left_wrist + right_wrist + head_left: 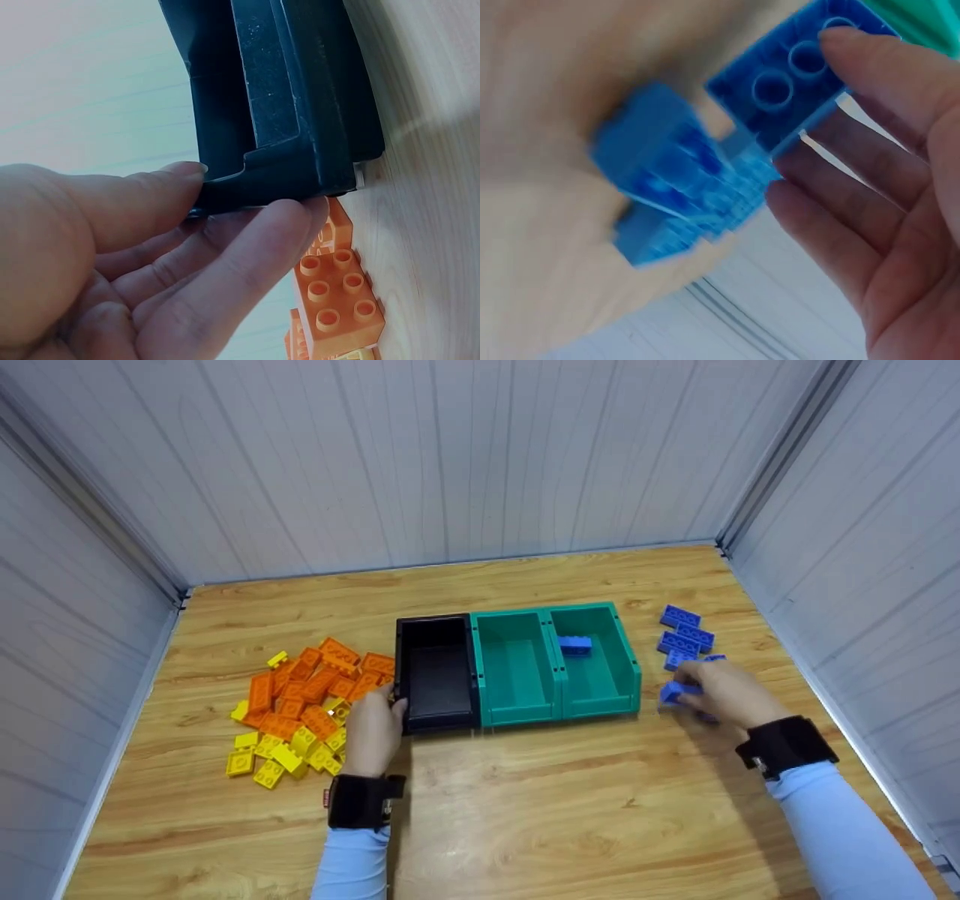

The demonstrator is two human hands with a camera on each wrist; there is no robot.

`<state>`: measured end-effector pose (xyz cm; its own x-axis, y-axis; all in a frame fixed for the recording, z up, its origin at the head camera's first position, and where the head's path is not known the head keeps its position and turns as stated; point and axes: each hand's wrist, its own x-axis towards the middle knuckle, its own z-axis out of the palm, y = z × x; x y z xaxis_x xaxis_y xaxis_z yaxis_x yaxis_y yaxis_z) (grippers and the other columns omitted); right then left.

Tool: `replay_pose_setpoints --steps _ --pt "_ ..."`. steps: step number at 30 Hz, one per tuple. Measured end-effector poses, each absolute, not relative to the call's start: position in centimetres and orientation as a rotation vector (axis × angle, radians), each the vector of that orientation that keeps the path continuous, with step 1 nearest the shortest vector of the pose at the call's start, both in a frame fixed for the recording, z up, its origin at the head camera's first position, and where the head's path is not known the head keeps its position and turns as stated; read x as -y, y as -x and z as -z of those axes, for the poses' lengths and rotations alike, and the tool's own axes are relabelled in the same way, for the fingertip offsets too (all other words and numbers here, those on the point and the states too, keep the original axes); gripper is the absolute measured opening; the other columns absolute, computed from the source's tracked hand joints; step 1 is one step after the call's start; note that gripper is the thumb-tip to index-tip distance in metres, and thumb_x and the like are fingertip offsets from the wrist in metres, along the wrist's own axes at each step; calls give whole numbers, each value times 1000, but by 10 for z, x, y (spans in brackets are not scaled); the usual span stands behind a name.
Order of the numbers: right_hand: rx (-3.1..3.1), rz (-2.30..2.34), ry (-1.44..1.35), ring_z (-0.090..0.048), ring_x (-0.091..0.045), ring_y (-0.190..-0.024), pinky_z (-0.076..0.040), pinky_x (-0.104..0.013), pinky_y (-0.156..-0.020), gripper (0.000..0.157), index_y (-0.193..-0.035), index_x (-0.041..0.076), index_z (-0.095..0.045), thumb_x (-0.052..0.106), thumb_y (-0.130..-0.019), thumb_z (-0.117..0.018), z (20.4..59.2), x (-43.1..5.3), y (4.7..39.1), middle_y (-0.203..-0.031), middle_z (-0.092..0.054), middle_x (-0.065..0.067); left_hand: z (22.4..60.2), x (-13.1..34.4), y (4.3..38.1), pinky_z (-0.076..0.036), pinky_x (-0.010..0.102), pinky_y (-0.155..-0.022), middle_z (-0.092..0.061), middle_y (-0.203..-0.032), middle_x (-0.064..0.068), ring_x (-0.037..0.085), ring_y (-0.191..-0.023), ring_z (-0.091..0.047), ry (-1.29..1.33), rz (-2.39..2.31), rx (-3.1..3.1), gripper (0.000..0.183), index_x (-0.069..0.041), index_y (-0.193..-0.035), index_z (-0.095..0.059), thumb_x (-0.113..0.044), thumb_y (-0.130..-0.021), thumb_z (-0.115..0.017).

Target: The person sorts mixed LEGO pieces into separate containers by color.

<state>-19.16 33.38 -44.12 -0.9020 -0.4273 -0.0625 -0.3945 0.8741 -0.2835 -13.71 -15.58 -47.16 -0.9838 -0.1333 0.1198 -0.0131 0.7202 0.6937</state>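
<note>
My left hand (373, 733) grips the left wall of the black bin (474, 718), thumb on the inner side and fingers outside in the left wrist view. My right hand (729, 690) holds a blue toy brick (791, 79) between thumb and fingers, its hollow underside showing in the right wrist view. Other blue bricks (679, 616) lie beyond and beneath that hand, blurred in the right wrist view. Two green bins (517, 613) stand side by side against the black one. One blue brick (576, 646) sits inside the right green bin. The black bin holds nothing visible.
Orange bricks (292, 690) lie heaped left of the black bin, with yellow bricks (268, 774) mostly along the front of the heap. Pale panel walls (465, 465) enclose the wooden table (540, 802) at the back and both sides.
</note>
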Motion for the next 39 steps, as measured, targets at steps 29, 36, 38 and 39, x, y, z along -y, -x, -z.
replay_pose_setpoints --steps 29,36,38,39 --pt "-3001 362 686 -67 -33 -88 -56 -44 -75 20 -106 -1 -69 3 -87 -75 436 -197 251 -99 -71 -18 472 156 140 -54 49 -79 -64 -117 31 41 -91 -68 -137 1117 2769 38 13 -128 -58 -6 -96 -64" --pt "-2998 343 619 -68 -32 -86 -56 -44 -74 15 -104 -1 -71 0 -90 -67 457 -185 256 -97 -71 -17 471 156 139 -52 51 -88 -62 -120 31 43 -102 -65 -159 1128 2789 39 13 -129 -57 -6 -97 -63" --pt "-2993 339 609 -68 -32 -85 -56 -45 -73 16 -105 -2 -71 -2 -91 -64 461 -182 257 -97 -71 -18 471 156 139 -51 52 -89 -62 -120 31 43 -104 -64 -160 1131 2789 39 14 -129 -57 -6 -96 -64" --pt "-2993 331 609 -68 -32 -85 -55 -45 -73 16 -106 -2 -70 -3 -91 -64 463 -182 257 -97 -71 -18 471 156 139 -51 52 -90 -62 -120 31 44 -104 -64 -161 1132 2792 39 14 -129 -57 -6 -96 -64"
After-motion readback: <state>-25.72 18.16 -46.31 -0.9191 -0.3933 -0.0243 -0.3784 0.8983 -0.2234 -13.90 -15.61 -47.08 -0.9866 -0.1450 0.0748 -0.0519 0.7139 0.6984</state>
